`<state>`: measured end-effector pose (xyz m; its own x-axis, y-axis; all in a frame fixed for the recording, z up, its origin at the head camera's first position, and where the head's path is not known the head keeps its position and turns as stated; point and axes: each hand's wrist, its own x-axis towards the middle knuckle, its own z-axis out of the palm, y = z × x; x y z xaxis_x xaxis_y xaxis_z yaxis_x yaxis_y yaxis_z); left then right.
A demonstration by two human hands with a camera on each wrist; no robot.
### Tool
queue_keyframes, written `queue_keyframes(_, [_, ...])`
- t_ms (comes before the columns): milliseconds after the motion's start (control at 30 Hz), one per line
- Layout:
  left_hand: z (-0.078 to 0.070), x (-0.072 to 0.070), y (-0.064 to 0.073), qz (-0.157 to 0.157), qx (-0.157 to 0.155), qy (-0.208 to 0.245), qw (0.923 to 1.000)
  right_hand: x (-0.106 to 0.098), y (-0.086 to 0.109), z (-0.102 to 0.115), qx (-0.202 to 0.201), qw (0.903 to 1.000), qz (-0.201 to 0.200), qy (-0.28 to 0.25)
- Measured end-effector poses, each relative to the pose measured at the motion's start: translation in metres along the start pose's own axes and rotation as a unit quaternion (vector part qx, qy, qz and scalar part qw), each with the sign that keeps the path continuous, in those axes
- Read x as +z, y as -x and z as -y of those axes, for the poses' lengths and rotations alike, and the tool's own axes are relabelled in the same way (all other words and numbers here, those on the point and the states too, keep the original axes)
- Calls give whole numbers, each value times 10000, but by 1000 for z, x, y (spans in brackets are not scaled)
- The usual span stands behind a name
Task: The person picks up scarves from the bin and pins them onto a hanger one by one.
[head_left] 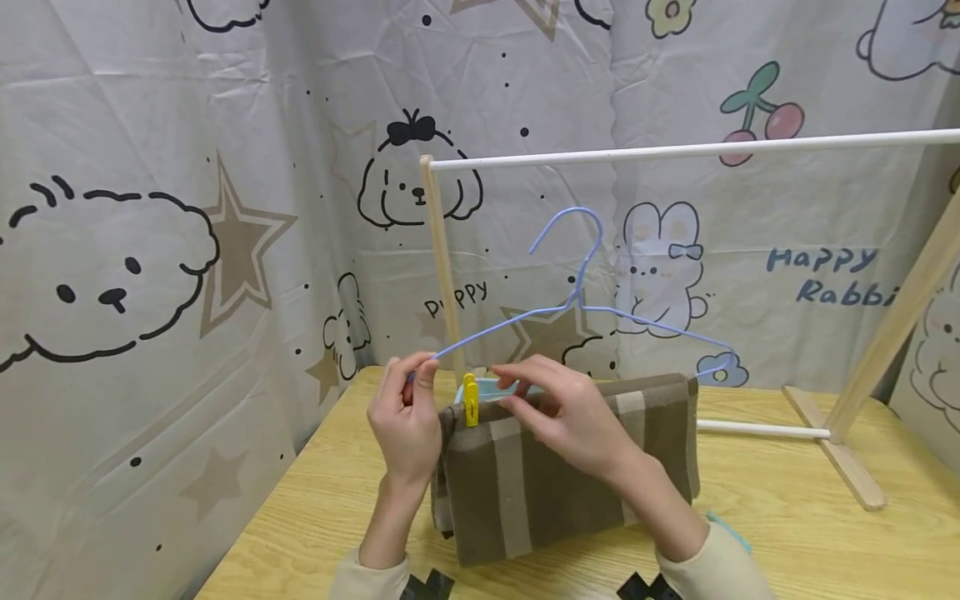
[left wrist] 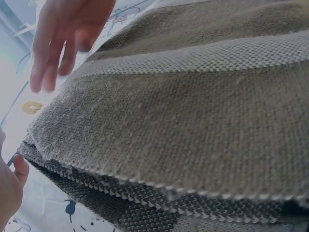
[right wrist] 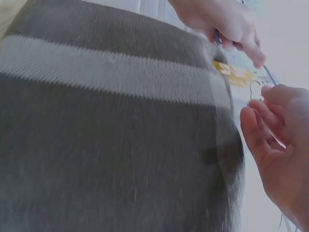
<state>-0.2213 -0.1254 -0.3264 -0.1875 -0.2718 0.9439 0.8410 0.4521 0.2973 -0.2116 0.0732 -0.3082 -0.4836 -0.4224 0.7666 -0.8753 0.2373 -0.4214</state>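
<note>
Your left hand (head_left: 405, 417) has its thumb and fingers closed in a pinch on the blue wire hanger (head_left: 510, 319), at the sloping shoulder near its left end. Your right hand (head_left: 562, 408) is loosely open, thumb and forefinger apart and fingers softly bent, with nothing in its hold; it is over the top edge of the folded brown plaid cloth (head_left: 562, 487). That cloth, with its pale stripes, hangs below and between your hands, and its left edge is beside the left one. Just to the right of your left hand, a yellow clothespin (head_left: 471, 402) stands upright on the cloth's top edge. Behind it, beside your right fingertips, a light blue piece (head_left: 489, 388) shows, too covered to name. The hanger's hook rises above your right hand, and its far right end bends back toward the cloth's top fold. Beyond both hands stands a wooden rack (head_left: 437, 242) with a white top rod (head_left: 675, 152), on a wood-grain surface (head_left: 322, 508). A thin turquoise item (head_left: 729, 532) lies just right of your right forearm, partly covered by the sleeve (head_left: 712, 567). Behind everything hangs a cartoon-print curtain (head_left: 75, 125).
</note>
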Motion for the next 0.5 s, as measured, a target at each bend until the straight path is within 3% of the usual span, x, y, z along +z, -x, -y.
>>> queue_keyframes(300, [3,-4,-3,-44,-63,-109,9999,-30,31,-6,-451,9985,-186,256])
queue_keyframes(500, [6,-7,-5,-87,-73,-133,9998,-53,53,-10,-139,9994,-18,315])
